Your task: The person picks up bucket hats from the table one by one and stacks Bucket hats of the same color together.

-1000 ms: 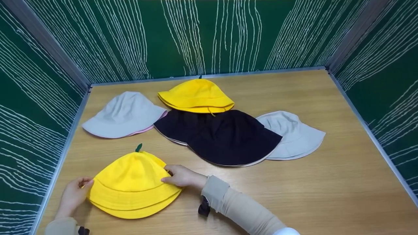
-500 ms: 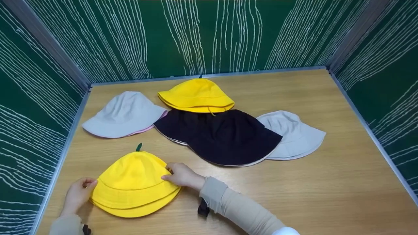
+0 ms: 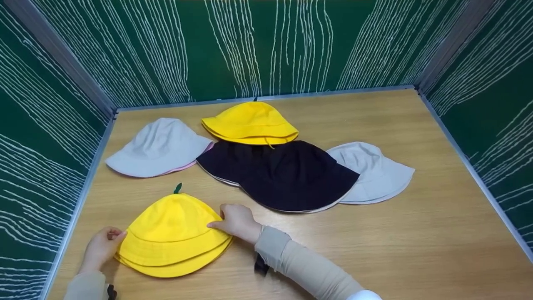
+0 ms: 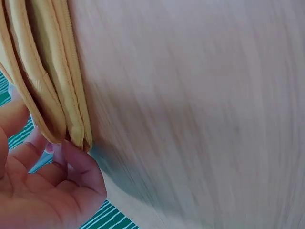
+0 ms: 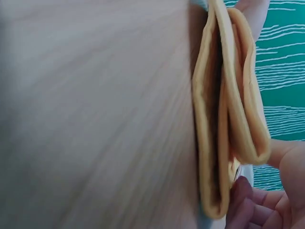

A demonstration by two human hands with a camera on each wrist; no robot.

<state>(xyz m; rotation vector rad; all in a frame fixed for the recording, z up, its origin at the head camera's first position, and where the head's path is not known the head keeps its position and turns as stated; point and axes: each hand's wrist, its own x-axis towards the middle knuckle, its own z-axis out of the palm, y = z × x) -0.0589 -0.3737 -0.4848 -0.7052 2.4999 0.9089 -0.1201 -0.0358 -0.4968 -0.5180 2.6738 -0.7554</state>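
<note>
A flattened yellow bucket hat (image 3: 173,225) with a small green leaf on its crown lies at the front left of the table. Beneath its brim a second yellow brim edge shows; both wrist views show stacked folds of yellow cloth. At the hat's left side my left hand (image 3: 100,248) pinches the brim, thumb on top. My right hand (image 3: 237,221) holds the opposite side, its thumb lying on the cloth and its other fingers partly hidden behind the edge. In the right wrist view, those fingers (image 5: 243,202) curl beside the folded brim (image 5: 214,191).
Behind lie two overlapping black hats (image 3: 297,179), another yellow hat (image 3: 252,121) over their back edge, a pale hat with pink lining (image 3: 160,148) at left and a pale hat (image 3: 370,175) at right. Green white-streaked panels (image 3: 287,46) wall the wooden table (image 3: 416,241) on three sides.
My left hand has shifted slightly right, bringing the hat's left edge along. My right hand's fingers have moved a little up and right along the hat's side. The other hats stay put.
</note>
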